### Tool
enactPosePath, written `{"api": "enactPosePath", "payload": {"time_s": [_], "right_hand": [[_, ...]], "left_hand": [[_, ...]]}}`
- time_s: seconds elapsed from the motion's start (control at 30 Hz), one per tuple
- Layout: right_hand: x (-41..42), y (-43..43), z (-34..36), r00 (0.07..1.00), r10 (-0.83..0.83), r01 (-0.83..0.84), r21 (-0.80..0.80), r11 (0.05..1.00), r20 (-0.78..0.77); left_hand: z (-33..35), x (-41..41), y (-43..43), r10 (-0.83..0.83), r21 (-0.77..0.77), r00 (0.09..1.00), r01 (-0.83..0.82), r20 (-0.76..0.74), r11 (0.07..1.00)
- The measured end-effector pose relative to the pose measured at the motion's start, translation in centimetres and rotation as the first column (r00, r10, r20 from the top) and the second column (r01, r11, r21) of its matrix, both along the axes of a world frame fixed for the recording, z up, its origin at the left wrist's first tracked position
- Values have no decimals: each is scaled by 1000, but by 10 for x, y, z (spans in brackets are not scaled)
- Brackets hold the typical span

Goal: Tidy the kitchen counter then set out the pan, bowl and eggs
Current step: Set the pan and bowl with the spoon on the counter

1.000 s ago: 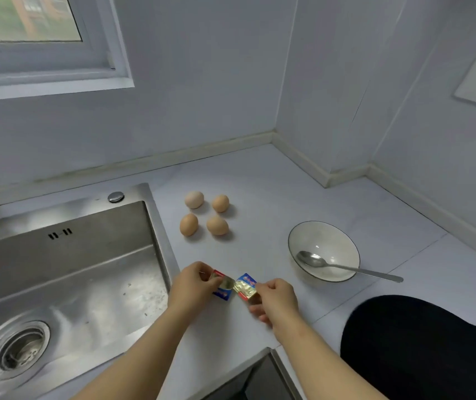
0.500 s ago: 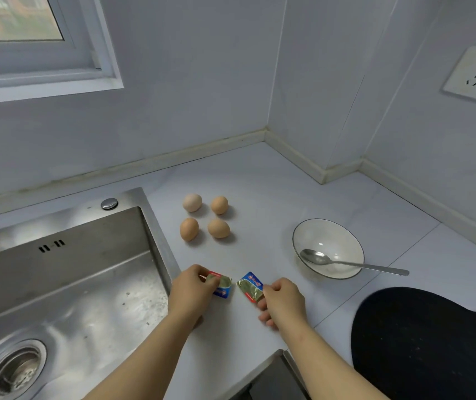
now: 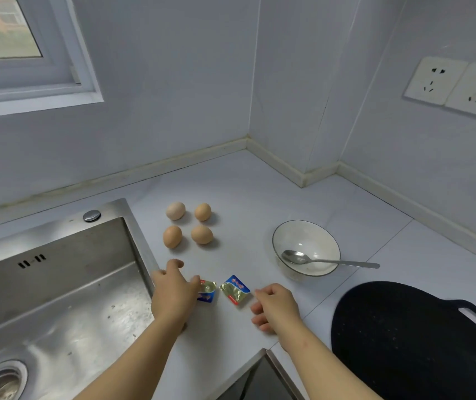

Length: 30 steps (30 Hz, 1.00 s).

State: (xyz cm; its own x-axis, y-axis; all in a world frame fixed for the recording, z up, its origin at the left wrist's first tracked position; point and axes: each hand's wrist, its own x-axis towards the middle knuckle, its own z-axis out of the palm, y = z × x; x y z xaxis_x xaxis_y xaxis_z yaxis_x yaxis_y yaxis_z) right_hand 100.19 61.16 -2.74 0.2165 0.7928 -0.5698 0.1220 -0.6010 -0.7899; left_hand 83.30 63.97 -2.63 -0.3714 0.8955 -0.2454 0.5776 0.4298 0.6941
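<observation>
Several brown eggs (image 3: pixel 188 225) lie in a small cluster on the white counter. A white bowl (image 3: pixel 306 241) stands to their right with a metal spoon (image 3: pixel 329 260) resting in it. Two small blue-and-gold foil packets lie flat near the front edge. My left hand (image 3: pixel 173 295) has its thumb spread wide, and its fingertips touch the left packet (image 3: pixel 208 293). My right hand (image 3: pixel 274 307) hovers just right of the right packet (image 3: pixel 235 290), fingers loosely apart and holding nothing.
A steel sink (image 3: pixel 57 284) with a drain fills the left side. A black flat board with a handle slot (image 3: pixel 410 342) lies at the lower right. Walls close in the corner behind, with sockets (image 3: pixel 456 86) on the right wall. The counter's front edge runs just below my hands.
Both packets, pinched in my fingers a second ago, now lie flat on the counter. My right hand has drawn back from its packet, and my left thumb has lifted away.
</observation>
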Motion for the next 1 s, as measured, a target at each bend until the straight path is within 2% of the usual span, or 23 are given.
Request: {"api": "enactPosePath", "payload": {"time_s": [0.07,0.2,0.27,0.37,0.5,0.67,1.0], "right_hand": [[7,-2,2,1000,-27,27,15,1000,-6],[24,-9,12,994,-96,98,29,995,-51],[35,-15,20,985,-141,145,31,989,-100],[55,-27,31,978,-177,182,43,982,-111],[76,-35,40,957,-258,267,49,963,-132],[90,-36,46,910,-354,372,48,927,-217],[94,-22,42,872,-351,385,36,922,-342]], "left_hand": [[12,7,1,32,91,999,-33,13,995],[29,34,9,-156,201,982,132,110,971],[34,51,15,-278,193,944,244,176,951],[38,78,19,-343,95,867,331,362,939],[37,109,21,-317,21,815,351,485,936],[31,138,26,-198,-99,744,334,638,937],[29,144,27,-143,-95,666,308,732,947]]}}
